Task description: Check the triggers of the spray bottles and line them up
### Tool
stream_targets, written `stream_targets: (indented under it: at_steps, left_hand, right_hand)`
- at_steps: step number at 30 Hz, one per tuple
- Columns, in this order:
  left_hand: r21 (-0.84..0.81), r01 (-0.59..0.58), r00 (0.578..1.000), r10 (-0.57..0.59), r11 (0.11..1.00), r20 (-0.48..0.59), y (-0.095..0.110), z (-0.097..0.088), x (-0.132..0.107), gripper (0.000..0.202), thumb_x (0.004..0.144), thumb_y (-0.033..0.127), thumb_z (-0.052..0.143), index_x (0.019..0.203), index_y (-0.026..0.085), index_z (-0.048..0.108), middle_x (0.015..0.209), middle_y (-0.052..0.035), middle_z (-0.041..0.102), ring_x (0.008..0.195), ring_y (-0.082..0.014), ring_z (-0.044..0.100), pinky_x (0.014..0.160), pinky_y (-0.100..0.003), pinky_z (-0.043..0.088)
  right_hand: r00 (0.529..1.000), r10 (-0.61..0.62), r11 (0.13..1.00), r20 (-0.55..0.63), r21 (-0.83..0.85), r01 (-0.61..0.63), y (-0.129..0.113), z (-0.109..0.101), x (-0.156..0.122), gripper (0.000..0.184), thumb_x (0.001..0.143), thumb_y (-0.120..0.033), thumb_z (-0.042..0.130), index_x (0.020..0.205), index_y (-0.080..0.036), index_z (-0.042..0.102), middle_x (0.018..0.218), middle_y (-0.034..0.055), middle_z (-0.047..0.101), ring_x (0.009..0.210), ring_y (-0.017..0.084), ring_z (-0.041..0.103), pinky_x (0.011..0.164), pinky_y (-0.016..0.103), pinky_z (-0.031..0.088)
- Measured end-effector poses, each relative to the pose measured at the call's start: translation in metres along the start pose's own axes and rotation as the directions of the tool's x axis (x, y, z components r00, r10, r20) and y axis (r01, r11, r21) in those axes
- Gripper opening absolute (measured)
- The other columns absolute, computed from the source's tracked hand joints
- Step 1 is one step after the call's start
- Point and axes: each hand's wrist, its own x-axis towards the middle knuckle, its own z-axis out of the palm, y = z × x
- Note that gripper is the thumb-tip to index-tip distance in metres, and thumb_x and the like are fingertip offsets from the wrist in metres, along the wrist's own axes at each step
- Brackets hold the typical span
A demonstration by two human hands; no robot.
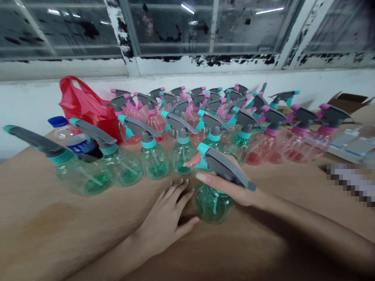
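My right hand [231, 189] is wrapped round the neck of a green spray bottle [213, 207] with a grey and turquoise trigger head [225, 166]. The bottle stands nearly upright at the front of the table, some green tint showing through its clear wall. Just left of it, my left hand [172, 210] lies on the tabletop, fingers stretched forward and holding nothing. Beyond my fingertips stands a row of similar green spray bottles [155, 164]. Pink spray bottles [263, 146] continue the row to the right.
Several more pink and green spray bottles crowd behind, near the white wall. At left are a red plastic bag [88, 105] and a bottle with a blue cap [58, 121]. An open cardboard box [348, 103] and white boxes [351, 144] sit at right. Windows [175, 27] rise above the table [58, 230].
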Motion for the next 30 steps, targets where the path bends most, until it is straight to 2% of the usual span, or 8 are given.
stream_targets:
  at_steps: [3, 8, 11, 14, 21, 30]
  left_hand:
    - [0.01, -0.008, 1.0, 0.008, 1.0, 0.001, 0.0, 0.0, 0.0, 0.058, 0.09, 0.048, 0.054, 0.137, 0.015, 0.043, 0.144, -0.0149, 0.04, 0.132, -0.0323, 0.036, 0.103, -0.051, 0.035]
    - [0.019, -0.011, 1.0, 0.011, 1.0, 0.009, -0.001, 0.001, 0.0, 0.059, 0.091, 0.048, 0.053, 0.137, 0.014, 0.042, 0.143, -0.0156, 0.042, 0.131, -0.0324, 0.038, 0.102, -0.049, 0.036]
    - [0.01, -0.007, 1.0, 0.007, 1.0, -0.007, -0.002, 0.003, 0.0, 0.058, 0.09, 0.047, 0.054, 0.137, 0.015, 0.042, 0.143, -0.0148, 0.042, 0.13, -0.0322, 0.038, 0.102, -0.049, 0.036]
    - [0.0, -0.011, 0.999, 0.011, 1.0, -0.038, -0.002, 0.003, 0.0, 0.055, 0.09, 0.046, 0.054, 0.136, 0.016, 0.043, 0.142, -0.0139, 0.044, 0.13, -0.0316, 0.039, 0.103, -0.048, 0.035]
    - [-0.006, 0.001, 1.0, -0.001, 1.0, 0.008, 0.001, -0.001, 0.001, 0.057, 0.09, 0.043, 0.055, 0.138, 0.017, 0.04, 0.144, -0.0146, 0.041, 0.13, -0.0327, 0.039, 0.102, -0.05, 0.036]
    - [0.014, -0.002, 1.0, 0.002, 1.0, -0.003, 0.0, 0.001, 0.001, 0.056, 0.092, 0.044, 0.053, 0.139, 0.018, 0.039, 0.144, -0.0133, 0.042, 0.131, -0.0313, 0.038, 0.102, -0.049, 0.036]
  right_hand:
    - [0.999, -0.03, 0.999, -0.028, -0.04, 0.029, -0.002, 0.0, -0.001, 0.016, 0.086, -0.038, 0.059, 0.088, -0.021, 0.059, 0.068, -0.0036, 0.052, 0.056, 0.01, 0.045, 0.063, 0.026, 0.043]
    - [0.998, -0.04, 0.995, -0.038, -0.089, 0.037, -0.007, 0.0, -0.005, 0.021, 0.088, -0.037, 0.054, 0.077, -0.019, 0.056, 0.066, -0.0019, 0.052, 0.064, 0.013, 0.053, 0.064, 0.027, 0.044]
    - [0.999, 0.005, 0.998, -0.048, -0.059, -0.008, -0.01, 0.002, -0.006, 0.014, 0.086, -0.034, 0.057, 0.088, -0.021, 0.058, 0.068, -0.0031, 0.052, 0.059, 0.011, 0.049, 0.062, 0.026, 0.044]
    - [0.995, 0.049, 0.998, -0.083, -0.045, -0.053, -0.011, 0.005, -0.007, 0.019, 0.083, -0.032, 0.061, 0.098, -0.021, 0.059, 0.072, -0.0025, 0.055, 0.058, 0.011, 0.048, 0.061, 0.026, 0.044]
    - [0.995, 0.085, 0.99, -0.045, 0.117, -0.08, -0.011, 0.006, -0.006, 0.021, 0.082, -0.028, 0.062, 0.1, -0.019, 0.058, 0.06, -0.0058, 0.052, 0.051, 0.009, 0.05, 0.051, 0.024, 0.043]
    - [0.996, 0.059, 0.993, -0.063, 0.102, -0.053, -0.009, 0.006, -0.005, 0.02, 0.081, -0.027, 0.062, 0.099, -0.019, 0.059, 0.066, -0.0037, 0.055, 0.054, 0.01, 0.053, 0.052, 0.023, 0.047]
